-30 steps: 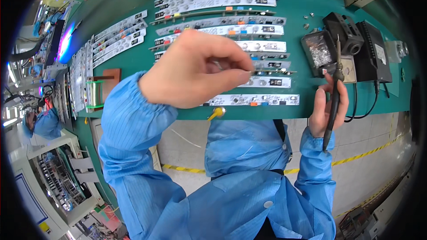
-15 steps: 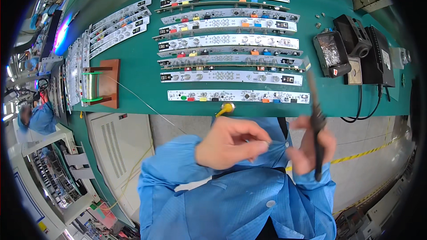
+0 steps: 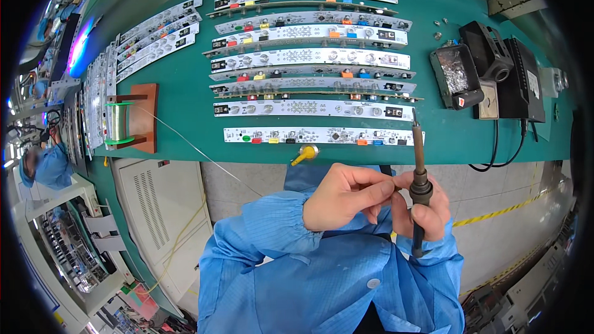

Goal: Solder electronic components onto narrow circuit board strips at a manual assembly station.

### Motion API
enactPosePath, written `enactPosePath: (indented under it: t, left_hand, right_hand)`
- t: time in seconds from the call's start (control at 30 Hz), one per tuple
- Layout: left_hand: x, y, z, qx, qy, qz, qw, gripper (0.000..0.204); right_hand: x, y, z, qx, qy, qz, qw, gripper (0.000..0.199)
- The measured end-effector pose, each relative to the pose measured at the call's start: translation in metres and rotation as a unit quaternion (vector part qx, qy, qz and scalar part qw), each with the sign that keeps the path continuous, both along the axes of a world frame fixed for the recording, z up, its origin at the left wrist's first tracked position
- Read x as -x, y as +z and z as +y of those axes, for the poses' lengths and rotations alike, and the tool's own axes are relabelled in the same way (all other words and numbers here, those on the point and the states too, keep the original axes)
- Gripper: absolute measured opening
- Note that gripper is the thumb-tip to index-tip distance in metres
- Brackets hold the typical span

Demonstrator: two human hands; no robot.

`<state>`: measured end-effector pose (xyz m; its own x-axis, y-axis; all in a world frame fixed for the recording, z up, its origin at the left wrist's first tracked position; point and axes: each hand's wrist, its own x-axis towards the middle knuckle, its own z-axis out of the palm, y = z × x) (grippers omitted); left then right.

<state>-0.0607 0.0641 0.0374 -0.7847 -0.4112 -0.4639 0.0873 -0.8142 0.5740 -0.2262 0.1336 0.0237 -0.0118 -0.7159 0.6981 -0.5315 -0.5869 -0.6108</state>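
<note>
My right hand (image 3: 436, 210) is wrapped round a soldering iron (image 3: 421, 185), which stands nearly upright with its tip just beyond the right end of the nearest circuit board (image 3: 328, 137). My left hand (image 3: 343, 198) is closed in a pinch, its fingertips meeting the fingers of my right hand beside the iron. Thin solder wire (image 3: 198, 150) runs from a spool (image 3: 117, 124) on a brown stand to my left sleeve, where it passes out of sight. The pinch appears to be on that wire; its end is hidden by the fingers.
Rows of long white circuit boards (image 3: 309, 109) fill the green bench (image 3: 185, 93). A yellow connector (image 3: 303, 156) on a metal stud sits at its front edge. To the right stand a solder-splashed black box (image 3: 455, 71), an iron holder (image 3: 489, 49) and a black unit (image 3: 523, 80) with cables.
Both hands have come together: my left hand moved right until its fingertips met my right hand. The soldering iron moved left and turned more upright, still in my right hand. The view shifted slightly.
</note>
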Motion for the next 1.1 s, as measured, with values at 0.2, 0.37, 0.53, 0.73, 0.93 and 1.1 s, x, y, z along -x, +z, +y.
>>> enactPosePath:
  t: [0.2,0.37,0.53,0.73,0.93,1.1]
  left_hand:
    - [0.001,-0.008,0.003,0.086,0.007,0.046,0.995,0.017]
    - [-0.001,-0.009,0.004,0.105,0.019,0.059,0.993,0.015]
    - [-0.005,0.006,-0.003,0.129,0.053,-0.001,0.990,0.015]
    - [-0.015,0.010,-0.015,0.254,0.117,-0.015,0.960,0.021]
    - [-0.010,0.016,-0.028,0.325,0.126,-0.034,0.937,0.019]
    - [-0.011,0.014,-0.035,0.366,0.104,-0.031,0.924,0.020]
  right_hand:
    - [0.040,-0.015,0.000,0.002,-0.197,0.034,0.980,0.058]
    - [0.078,-0.041,-0.008,-0.079,-0.314,0.023,0.946,0.058]
    - [0.076,-0.031,-0.007,-0.080,-0.345,0.105,0.929,0.060]
    - [0.052,-0.023,-0.001,-0.020,-0.189,0.055,0.980,0.071]
    - [0.035,-0.011,-0.027,-0.072,-0.138,0.092,0.984,0.048]
    - [0.035,-0.019,-0.026,-0.077,-0.162,0.104,0.978,0.050]
